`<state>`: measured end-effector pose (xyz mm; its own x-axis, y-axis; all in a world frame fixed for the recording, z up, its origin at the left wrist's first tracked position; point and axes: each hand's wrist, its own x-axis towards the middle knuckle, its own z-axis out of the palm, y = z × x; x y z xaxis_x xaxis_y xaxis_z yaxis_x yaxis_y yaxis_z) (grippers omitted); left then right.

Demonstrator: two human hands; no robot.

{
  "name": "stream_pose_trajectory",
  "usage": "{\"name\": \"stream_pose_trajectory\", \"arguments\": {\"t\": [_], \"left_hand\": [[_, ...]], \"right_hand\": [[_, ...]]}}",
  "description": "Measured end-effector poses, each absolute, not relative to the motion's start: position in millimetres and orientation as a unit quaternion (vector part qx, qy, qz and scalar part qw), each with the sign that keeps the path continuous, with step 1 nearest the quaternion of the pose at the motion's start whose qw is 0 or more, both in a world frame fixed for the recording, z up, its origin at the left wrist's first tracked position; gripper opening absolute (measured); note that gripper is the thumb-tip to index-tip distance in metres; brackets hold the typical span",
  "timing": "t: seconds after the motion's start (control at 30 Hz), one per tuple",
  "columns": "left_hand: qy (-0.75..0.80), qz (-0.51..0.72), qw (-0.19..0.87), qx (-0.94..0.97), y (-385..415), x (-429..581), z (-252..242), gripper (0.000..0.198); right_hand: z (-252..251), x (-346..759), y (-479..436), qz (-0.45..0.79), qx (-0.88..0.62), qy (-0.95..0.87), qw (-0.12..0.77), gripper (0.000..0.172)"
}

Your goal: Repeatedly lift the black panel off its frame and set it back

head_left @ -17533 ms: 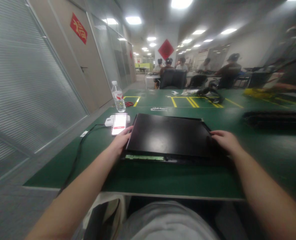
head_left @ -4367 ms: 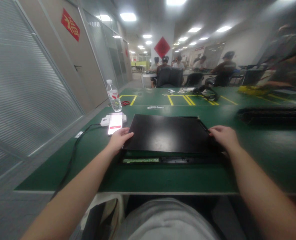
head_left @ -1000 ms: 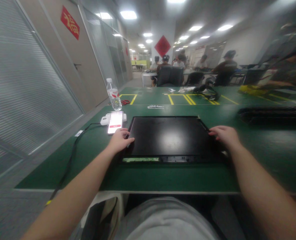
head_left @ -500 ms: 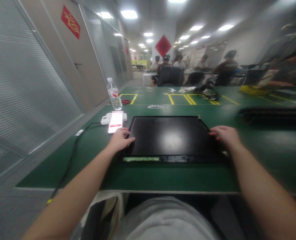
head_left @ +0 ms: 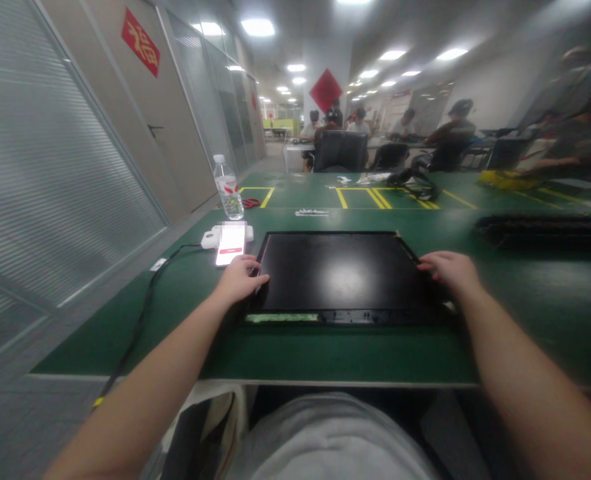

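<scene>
A black flat display panel lies face up on the green table. Along its near edge runs a strip with a green circuit-board section at the left. My left hand grips the panel's left edge, thumb over the front and fingers at the side. On the opposite side, my right hand pinches the right edge with its fingertips; part of its thumb is hidden. Just beyond my left hand lies a lit phone, resting against a white power strip.
A water bottle stands at the back left beside red-handled scissors. Small white pieces lie behind the panel. A long black object is at the right. A black cable hangs over the left edge. Several people sit in the background.
Both hands and the panel keep the same place. Only slight movement shows among the people in the background.
</scene>
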<state>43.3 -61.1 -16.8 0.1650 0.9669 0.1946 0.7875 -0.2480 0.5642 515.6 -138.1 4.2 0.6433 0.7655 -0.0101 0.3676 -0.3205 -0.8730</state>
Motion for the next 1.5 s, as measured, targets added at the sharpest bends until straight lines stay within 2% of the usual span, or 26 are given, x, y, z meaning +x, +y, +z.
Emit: {"name": "stream_pose_trajectory", "arguments": {"t": [0.23,0.43,0.97,1.1,1.27,1.5], "left_hand": [[0.585,0.269,0.174,0.746,-62,45,-15,0.036],[0.551,0.284,0.181,0.763,-68,48,-9,0.046],[0.55,0.271,0.176,0.77,-74,51,-7,0.052],[0.513,0.259,0.156,0.803,-80,55,-6,0.061],[0.464,0.248,0.159,0.836,-83,59,-7,0.061],[0.545,0.241,0.143,0.79,-73,54,-8,0.057]], "right_hand": [[6,515,-138,0.215,-0.783,-0.364,0.456,0.014],[2,517,-137,0.198,-0.79,-0.377,0.441,0.013],[2,519,-136,0.172,-0.804,-0.403,0.403,0.019],[0,519,-136,0.17,-0.802,-0.405,0.405,0.02],[-6,522,-131,0.114,-0.797,-0.45,0.386,0.019],[-22,537,-119,0.101,-0.811,-0.454,0.356,0.035]]}}
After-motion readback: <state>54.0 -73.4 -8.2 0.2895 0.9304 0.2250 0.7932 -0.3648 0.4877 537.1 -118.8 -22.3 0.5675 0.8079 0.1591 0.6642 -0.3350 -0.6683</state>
